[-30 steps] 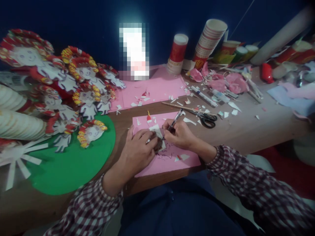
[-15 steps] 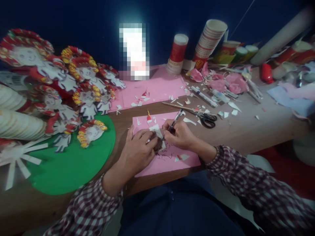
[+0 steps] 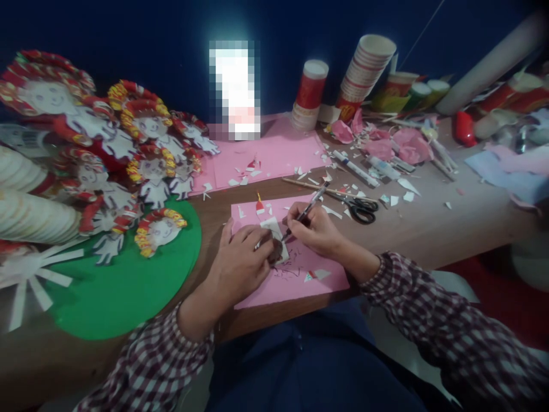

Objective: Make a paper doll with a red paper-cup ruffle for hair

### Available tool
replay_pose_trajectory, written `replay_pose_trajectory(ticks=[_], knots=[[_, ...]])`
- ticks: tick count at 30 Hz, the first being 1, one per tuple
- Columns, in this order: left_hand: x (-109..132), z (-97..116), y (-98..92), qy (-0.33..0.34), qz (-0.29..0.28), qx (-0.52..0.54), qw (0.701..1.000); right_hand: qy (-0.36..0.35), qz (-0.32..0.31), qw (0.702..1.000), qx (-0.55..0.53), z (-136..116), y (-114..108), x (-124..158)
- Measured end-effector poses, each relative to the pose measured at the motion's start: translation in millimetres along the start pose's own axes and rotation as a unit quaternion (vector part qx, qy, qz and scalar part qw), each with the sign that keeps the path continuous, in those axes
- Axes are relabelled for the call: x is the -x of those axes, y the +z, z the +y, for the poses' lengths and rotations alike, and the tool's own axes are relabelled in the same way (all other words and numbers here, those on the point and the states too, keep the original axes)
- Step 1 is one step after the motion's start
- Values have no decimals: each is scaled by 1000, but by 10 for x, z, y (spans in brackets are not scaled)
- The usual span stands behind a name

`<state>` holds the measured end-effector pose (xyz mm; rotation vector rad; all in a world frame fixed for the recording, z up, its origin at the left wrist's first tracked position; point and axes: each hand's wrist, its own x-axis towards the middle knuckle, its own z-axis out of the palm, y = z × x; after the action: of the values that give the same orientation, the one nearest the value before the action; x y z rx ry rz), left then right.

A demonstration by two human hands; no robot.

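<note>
Over a small piece of white paper (image 3: 269, 224) lies my left hand (image 3: 243, 258), its bent fingers pressing the paper down and covering part of it. Gripped in my right hand (image 3: 319, 230) is a pen (image 3: 315, 201), its tip at the right edge of that paper. Both hands rest over a pink sheet (image 3: 253, 296) marked with dark pen strokes. A small red and yellow scrap (image 3: 259, 204) lies beyond my left fingers. Near the sheet's right side is a pale paper offcut (image 3: 317, 275). What sits beneath my left fingertips is partly hidden.
Black-handled scissors (image 3: 361, 210) and a thin stick (image 3: 300, 184) lie beyond my right hand, among paper scraps. Markers (image 3: 355, 169) and stacked paper cups (image 3: 364, 68) stand farther back. At left, paper dolls (image 3: 154, 166) crowd beside a green disc (image 3: 128, 300).
My right hand has shifted slightly right, and the pen leans farther to the right. My left hand stays in place on the white paper.
</note>
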<state>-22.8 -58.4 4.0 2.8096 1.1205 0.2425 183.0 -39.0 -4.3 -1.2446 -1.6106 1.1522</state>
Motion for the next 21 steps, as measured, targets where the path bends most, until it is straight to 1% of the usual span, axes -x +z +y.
replay_pose_trajectory(ticks=[5, 10, 16, 19, 21], knots=[[4, -8, 7, -6, 9, 31, 999, 2, 24, 997, -70, 5, -19, -34], [4, -15, 19, -5, 16, 32, 999, 30, 20, 994, -104, -22, -18, -22], [10, -32, 10, -4, 16, 44, 999, 58, 45, 975, -211, -44, -33, 6], [17, -39, 7, -2, 27, 55, 998, 56, 75, 976, -198, -50, -83, 32], [23, -41, 10, 0, 33, 62, 998, 60, 82, 980, -172, -51, -122, 53]])
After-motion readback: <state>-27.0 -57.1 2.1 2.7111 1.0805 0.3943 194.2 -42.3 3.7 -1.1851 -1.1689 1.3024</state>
